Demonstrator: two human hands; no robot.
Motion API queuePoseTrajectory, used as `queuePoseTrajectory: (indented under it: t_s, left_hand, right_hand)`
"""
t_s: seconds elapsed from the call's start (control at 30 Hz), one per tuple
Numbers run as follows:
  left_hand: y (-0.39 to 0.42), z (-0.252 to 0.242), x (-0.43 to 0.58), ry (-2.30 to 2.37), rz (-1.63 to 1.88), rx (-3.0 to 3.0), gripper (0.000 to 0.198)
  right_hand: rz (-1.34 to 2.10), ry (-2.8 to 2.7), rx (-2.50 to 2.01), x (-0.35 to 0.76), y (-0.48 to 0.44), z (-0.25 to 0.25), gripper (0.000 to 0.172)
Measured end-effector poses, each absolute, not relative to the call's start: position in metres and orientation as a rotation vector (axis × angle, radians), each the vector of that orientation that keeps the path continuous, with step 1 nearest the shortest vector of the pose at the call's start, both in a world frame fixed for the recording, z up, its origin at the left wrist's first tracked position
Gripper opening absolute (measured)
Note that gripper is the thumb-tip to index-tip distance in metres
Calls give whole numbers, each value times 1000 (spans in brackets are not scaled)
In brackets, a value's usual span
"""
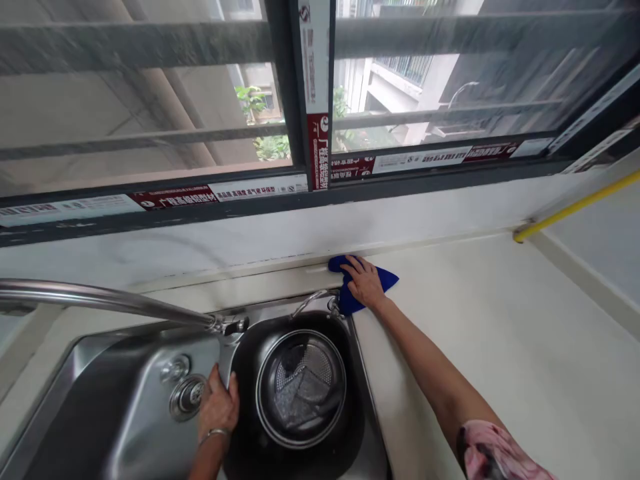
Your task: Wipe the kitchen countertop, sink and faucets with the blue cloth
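My right hand (366, 283) presses a dark blue cloth (353, 301) onto the pale countertop, at the back right corner of the sink beside the wall. Parts of the cloth stick out on both sides of my fingers. My left hand (219, 403), with a bracelet at the wrist, rests at the divider between the two sink basins, thumb and forefinger apart; its other fingers are partly hidden. Right of it, a round metal strainer bowl (300, 443) sits in the dark right basin (250, 393), with what looks like water inside.
A thick metal faucet (110, 298) reaches over the left basin (140, 420), which has a drain (188, 398). A small curved spout (309, 303) stands behind the right basin. Pale countertop (505, 340) stretches right toward a yellow pipe (580, 205). Windows (425, 73) rise behind.
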State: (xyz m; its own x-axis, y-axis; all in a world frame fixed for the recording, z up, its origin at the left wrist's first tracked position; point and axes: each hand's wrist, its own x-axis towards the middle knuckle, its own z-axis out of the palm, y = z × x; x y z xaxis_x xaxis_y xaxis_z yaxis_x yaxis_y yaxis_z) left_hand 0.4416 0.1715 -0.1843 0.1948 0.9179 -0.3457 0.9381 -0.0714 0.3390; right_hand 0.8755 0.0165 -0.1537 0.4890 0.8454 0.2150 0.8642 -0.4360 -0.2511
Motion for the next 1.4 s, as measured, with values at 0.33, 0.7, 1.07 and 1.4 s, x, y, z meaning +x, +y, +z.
queuePoseTrajectory:
  t_s: [0.33, 0.7, 1.07, 1.4]
  left_hand:
    - [168, -178, 451, 1768, -92, 2101, 69]
    - [163, -170, 453, 1675, 13, 2051, 62]
    - [161, -168, 451, 1623, 11, 2004, 62]
    - [162, -182, 452, 1652, 44, 1968, 62]
  right_hand:
    - [-49, -1518, -2417, 824, -46, -152, 63]
    - [-198, -1500, -2256, 678, -212, -171, 61]
    - [-183, -1279, -2427, 556, -347, -175, 64]
    - [-125, -1380, -2488, 650, -203, -154, 59]
